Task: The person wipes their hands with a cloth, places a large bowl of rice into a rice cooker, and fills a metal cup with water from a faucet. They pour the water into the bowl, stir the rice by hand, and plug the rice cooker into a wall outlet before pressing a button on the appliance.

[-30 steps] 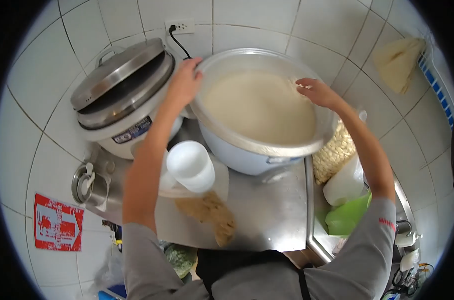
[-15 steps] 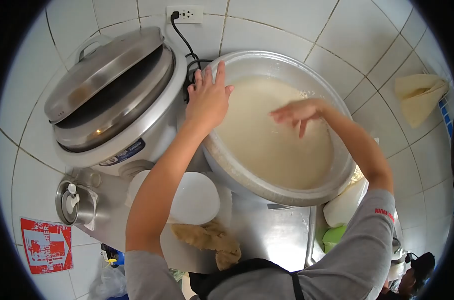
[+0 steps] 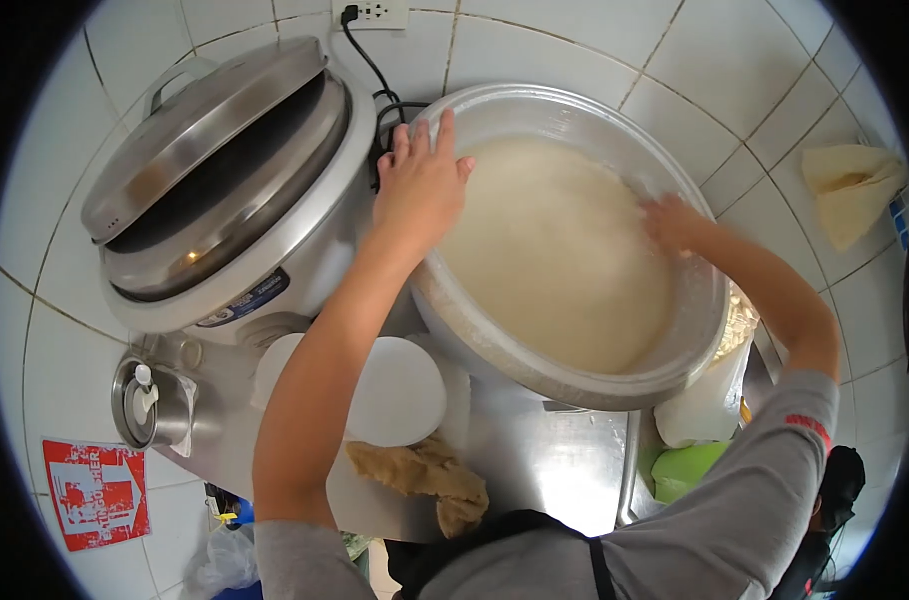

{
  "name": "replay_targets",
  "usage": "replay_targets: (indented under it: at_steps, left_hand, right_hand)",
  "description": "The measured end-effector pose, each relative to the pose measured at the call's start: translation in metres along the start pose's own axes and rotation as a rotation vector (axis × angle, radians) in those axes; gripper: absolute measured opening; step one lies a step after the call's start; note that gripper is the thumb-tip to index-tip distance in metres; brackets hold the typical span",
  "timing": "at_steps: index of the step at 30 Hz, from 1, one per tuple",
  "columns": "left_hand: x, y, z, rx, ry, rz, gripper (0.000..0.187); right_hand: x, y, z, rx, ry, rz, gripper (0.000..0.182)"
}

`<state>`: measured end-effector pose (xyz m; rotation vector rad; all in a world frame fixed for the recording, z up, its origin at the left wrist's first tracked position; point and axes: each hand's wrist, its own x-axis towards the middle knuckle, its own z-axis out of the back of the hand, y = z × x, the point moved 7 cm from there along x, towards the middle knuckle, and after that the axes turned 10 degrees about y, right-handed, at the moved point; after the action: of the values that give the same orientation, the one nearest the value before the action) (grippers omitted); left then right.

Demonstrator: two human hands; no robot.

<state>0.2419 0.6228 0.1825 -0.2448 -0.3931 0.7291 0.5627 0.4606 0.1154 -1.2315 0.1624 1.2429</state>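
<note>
A big round metal pot holds cloudy, whitish water, with what looks like rice in it. My left hand lies over the pot's left rim, fingers stretched out and thumb toward the inside. At the right side of the pot, my right hand is at the water's surface close to the inner wall. Motion smears its fingers, and the tips are hidden.
Left of the pot stands a rice cooker, its metal lid tilted open. In front are a white bowl, a brown cloth and a metal canister. A green container sits right; another person is behind it.
My right hand has swept from over the middle of the water to the pot's right side. My left hand has stayed on the rim. The water looks more stirred.
</note>
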Motion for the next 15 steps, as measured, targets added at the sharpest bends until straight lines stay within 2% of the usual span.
replay_targets:
  at_steps: [1, 2, 4, 8, 10, 12, 13, 15]
  left_hand:
    - [-0.001, -0.001, 0.000, 0.007, -0.017, -0.016, 0.054]
    - [-0.002, -0.001, 0.000, 0.016, -0.035, -0.027, 0.054]
    - [-0.003, 0.002, -0.001, 0.000, -0.051, -0.026, 0.053]
    - [-0.002, 0.003, 0.003, -0.053, -0.093, -0.036, 0.051]
    - [-0.001, 0.010, 0.003, -0.161, -0.089, 0.003, 0.049]
    - [-0.001, 0.013, 0.003, -0.161, -0.097, 0.015, 0.049]
    - [-0.001, 0.014, 0.002, -0.175, -0.100, 0.026, 0.049]
    - [0.001, 0.014, 0.002, -0.161, -0.097, 0.026, 0.049]
  right_hand:
    - [-0.018, 0.015, -0.012, 0.086, 0.130, -0.032, 0.057]
    - [-0.032, 0.035, -0.030, 0.088, 0.080, -0.042, 0.054]
    - [-0.053, 0.059, -0.015, 0.081, 0.025, -0.042, 0.051]
    - [-0.105, 0.126, 0.050, 0.550, 0.615, 0.363, 0.044]
    - [-0.087, 0.105, 0.087, 0.891, 0.275, 0.333, 0.045]
    - [-0.076, 0.079, 0.119, 0.782, -0.096, 0.184, 0.050]
    - [-0.061, 0.074, 0.111, 0.793, -0.106, 0.186, 0.050]
    - [-0.025, 0.052, 0.094, 0.825, -0.449, 0.087, 0.064]
